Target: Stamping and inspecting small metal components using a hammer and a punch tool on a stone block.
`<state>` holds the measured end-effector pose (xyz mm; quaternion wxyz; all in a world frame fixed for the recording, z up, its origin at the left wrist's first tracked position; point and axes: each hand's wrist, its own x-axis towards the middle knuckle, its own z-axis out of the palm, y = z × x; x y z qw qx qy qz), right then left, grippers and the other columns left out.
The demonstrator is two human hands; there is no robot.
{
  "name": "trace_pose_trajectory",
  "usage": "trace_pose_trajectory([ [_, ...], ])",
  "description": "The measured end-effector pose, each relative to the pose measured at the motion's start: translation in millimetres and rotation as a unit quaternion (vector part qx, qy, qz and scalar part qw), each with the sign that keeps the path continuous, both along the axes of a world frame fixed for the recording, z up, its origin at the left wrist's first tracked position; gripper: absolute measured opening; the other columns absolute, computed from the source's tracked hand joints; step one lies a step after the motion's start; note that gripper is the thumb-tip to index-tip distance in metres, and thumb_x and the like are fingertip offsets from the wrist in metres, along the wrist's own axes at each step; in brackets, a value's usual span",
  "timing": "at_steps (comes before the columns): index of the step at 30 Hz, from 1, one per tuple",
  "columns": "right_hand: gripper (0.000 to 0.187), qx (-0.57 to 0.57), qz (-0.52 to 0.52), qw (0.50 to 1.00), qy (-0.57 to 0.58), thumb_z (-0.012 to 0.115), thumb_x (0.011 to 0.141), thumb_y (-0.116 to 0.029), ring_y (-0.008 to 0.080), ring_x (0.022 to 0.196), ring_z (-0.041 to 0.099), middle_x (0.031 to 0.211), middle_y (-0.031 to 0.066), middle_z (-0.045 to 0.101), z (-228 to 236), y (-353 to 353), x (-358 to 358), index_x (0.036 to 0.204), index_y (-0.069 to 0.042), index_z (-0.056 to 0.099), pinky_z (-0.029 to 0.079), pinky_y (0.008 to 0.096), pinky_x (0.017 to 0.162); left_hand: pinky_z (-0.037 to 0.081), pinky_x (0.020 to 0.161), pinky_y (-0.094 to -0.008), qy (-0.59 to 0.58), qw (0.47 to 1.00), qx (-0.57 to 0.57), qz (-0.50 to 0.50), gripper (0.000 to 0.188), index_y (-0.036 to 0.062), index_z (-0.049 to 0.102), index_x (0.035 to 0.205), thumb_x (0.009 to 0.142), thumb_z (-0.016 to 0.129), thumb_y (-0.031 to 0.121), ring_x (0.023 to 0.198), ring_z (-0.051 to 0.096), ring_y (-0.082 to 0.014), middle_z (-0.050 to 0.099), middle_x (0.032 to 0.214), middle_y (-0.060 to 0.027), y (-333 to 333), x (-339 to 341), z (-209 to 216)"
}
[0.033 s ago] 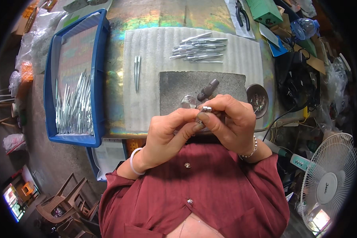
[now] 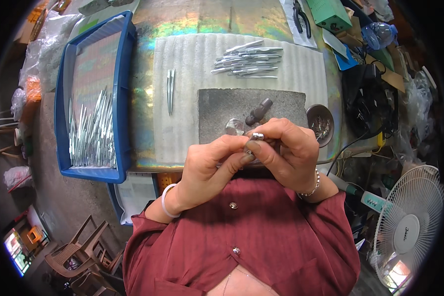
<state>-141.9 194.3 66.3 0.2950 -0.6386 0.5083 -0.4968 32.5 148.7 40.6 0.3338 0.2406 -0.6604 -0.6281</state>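
Hardly anything has moved since the earlier frame: both hands keep the same pose. Thumb and index finger of the right hand (image 2: 292, 152) pinch a small shiny metal piece (image 2: 257, 136), mostly hidden, at the near edge of the dark grey slab (image 2: 217, 106). The left hand's (image 2: 202, 160) fingertips meet it there; whether they grip it I cannot tell. On the slab, just beyond, lie a dark hammer head (image 2: 258, 111) and a clear lump (image 2: 235, 127). Slim metal rods (image 2: 249, 61) lie heaped farther back.
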Motion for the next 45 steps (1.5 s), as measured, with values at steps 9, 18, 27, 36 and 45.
trace_pose_trajectory([
  [9,0.009,0.187,0.062,0.973,-0.123,0.064,0.086,-0.003,0.0037,0.052,0.053,0.067,0.0039,0.062,-6.8,-2.2,-10.0,0.084,0.001,0.056,0.04,0.0175,0.046,0.047,0.052,-0.0268,-0.083,0.992,0.057,-0.082,0.01,0.001,0.059,0.095,0.086,0.064,0.004,0.059,0.062,-0.013,0.062,0.067,-0.008,-3.0,4.0,3.7],
  [18,0.019,0.351,0.015,0.827,-0.438,0.065,0.088,-0.017,0.0015,0.042,0.04,0.058,-0.0021,0.051,-27.8,-7.7,-8.7,0.075,-0.007,0.056,0.03,0.0158,0.036,0.049,0.045,-0.0208,-0.06,0.921,0.349,-0.162,0.018,-0.0013,0.055,0.093,0.096,0.053,0.017,0.052,0.063,-0.0136,0.063,0.07,-0.0073,-21.7,-4.6,8.9],
  [27,0.021,0.353,-0.009,0.807,-0.474,0.063,0.089,-0.018,0.001,0.041,0.038,0.06,-0.0023,0.05,-35.8,-7.6,-9.4,0.073,-0.008,0.054,0.028,0.0155,0.035,0.049,0.041,-0.0194,-0.07,0.903,0.387,-0.174,0.021,-0.0002,0.054,0.095,0.097,0.052,0.02,0.05,0.063,-0.0123,0.063,0.067,-0.0065,-30.6,-13.5,11.7],
  [36,0.019,0.316,-0.043,0.812,-0.489,0.062,0.09,-0.016,0.001,0.042,0.038,0.061,-0.0023,0.05,-35.8,-2.1,-7.0,0.075,-0.008,0.054,0.029,0.0158,0.036,0.048,0.041,-0.0192,-0.091,0.906,0.358,-0.208,0.022,0.0015,0.052,0.089,0.096,0.054,0.022,0.05,0.062,-0.0117,0.062,0.065,-0.0056,-38.3,-17.8,16.7],
  [45,0.019,0.285,-0.06,0.808,-0.512,0.058,0.092,-0.014,0.0016,0.043,0.04,0.061,-0.0026,0.05,-42.2,1.1,-7.8,0.075,-0.008,0.052,0.032,0.0163,0.037,0.048,0.042,-0.0192,-0.129,0.895,0.35,-0.246,0.024,0.0015,0.053,0.088,0.096,0.055,0.024,0.051,0.062,-0.0108,0.06,0.063,-0.0036,-49.2,-27.0,10.6],
])
